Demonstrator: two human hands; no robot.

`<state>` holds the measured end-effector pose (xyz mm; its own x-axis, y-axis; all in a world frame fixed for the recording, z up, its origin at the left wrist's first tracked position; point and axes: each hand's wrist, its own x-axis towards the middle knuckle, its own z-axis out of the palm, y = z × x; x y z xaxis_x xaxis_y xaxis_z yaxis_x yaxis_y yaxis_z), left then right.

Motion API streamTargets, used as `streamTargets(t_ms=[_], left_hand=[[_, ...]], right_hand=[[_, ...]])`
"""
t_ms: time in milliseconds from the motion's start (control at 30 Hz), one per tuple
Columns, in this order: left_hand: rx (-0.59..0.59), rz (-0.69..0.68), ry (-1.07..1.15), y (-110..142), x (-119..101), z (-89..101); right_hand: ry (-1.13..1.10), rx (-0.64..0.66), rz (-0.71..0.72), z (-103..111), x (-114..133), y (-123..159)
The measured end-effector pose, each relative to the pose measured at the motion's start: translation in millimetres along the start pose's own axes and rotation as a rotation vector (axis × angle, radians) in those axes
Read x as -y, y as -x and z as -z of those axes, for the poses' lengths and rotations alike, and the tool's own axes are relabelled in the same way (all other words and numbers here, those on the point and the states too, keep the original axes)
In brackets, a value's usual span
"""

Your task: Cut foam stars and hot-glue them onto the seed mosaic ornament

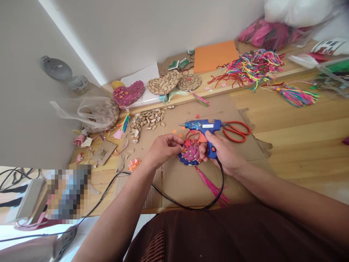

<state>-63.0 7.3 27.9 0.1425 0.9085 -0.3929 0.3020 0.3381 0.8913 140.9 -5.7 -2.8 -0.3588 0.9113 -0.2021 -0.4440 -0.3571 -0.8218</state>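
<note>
My right hand [225, 153] is wrapped around the handle of a blue hot glue gun [196, 125], whose nozzle points left. Below the gun lies a round craft piece [191, 154] covered in painted peanut shells, pink in the middle and dark blue along the lower edge. A red star [188, 143] sits near its top. My left hand [166, 149] reaches the piece's left edge with thumb and fingers pinched together; what is between the fingertips is too small to make out. A pink tassel [208, 183] hangs from the piece toward me.
Red-handled scissors [238, 131] lie right of the gun. Loose peanut shells [147, 122], orange paper bits [134, 164] and a cardboard sheet [180, 185] surround the work. Peanut-covered hearts [163, 83] and colourful strings [253, 67] rest at the back. The black cord [174, 202] crosses in front.
</note>
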Motion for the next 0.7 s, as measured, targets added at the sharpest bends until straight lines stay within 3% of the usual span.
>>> streamTargets(t_ms=[700], left_hand=[[-0.027, -0.034, -0.122, -2.7, 6.9, -3.7]], right_hand=[[0.020, -0.010, 0.006, -0.2, -0.7, -0.3]])
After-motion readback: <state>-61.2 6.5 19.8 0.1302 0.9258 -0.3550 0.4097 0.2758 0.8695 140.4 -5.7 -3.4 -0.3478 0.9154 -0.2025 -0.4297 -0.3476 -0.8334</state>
